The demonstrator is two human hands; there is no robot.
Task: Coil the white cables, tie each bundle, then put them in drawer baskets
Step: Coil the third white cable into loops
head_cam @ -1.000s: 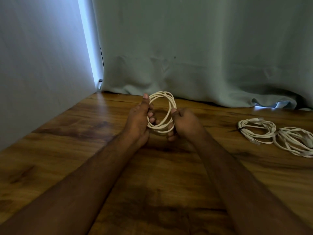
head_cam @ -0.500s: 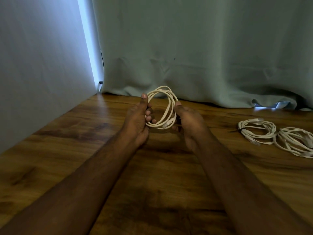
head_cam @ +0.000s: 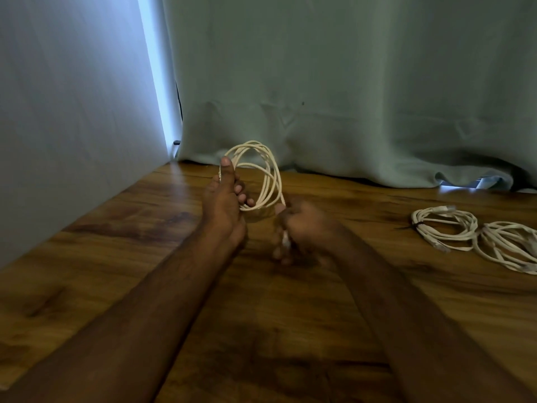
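A white cable coil (head_cam: 268,173) stands upright above the wooden table (head_cam: 145,257), held between both hands. My left hand (head_cam: 225,199) grips its left side, thumb up along the loops and fingers curled through the ring. My right hand (head_cam: 302,228) is blurred by motion, low at the coil's bottom right, fingers curled around the cable's end. At the right of the table lie two more white coils: one (head_cam: 444,225) bound with a dark tie, and one (head_cam: 511,242) beside it at the frame edge.
A pale green curtain (head_cam: 348,97) hangs along the table's back edge, and a grey wall (head_cam: 72,112) runs along the left side. No drawer or basket is in view.
The coil has tipped more upright and risen. My right hand has dropped from the coil's right side to its bottom, pulling the cable end down toward me. My left hand has stayed put.
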